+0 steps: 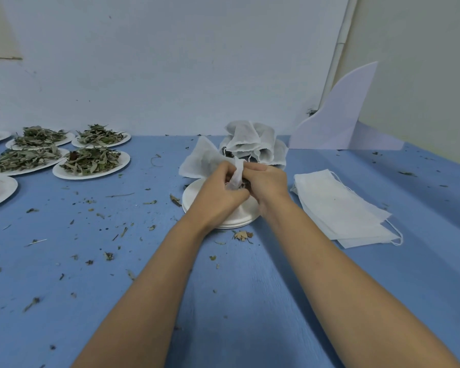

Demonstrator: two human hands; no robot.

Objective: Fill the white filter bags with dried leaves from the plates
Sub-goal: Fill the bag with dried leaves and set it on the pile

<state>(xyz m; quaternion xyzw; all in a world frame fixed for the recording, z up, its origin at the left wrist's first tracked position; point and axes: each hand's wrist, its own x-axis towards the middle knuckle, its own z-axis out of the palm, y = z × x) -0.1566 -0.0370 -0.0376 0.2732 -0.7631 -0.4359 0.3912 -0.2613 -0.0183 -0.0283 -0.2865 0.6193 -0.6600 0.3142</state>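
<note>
Bag in hand: the filter bag was held over a stack of empty plates, its mouth bunched between both hands, with dark leaf bits showing there.
Done: a pile of filled bags stood just behind the hands. The plates under the hands looked already emptied.
Left to do: flat empty bags lay to the right, and at least 4 heaped plates of dried leaves waited at the left. The task seemed under way but far from finished.
Left hand: forearm stretched forward, fingers curled and pinching the bag's mouth.
Right hand: pressed against the left hand, fingers curled on the same edge.
Desk: blue and strewn with leaf crumbs.
</note>
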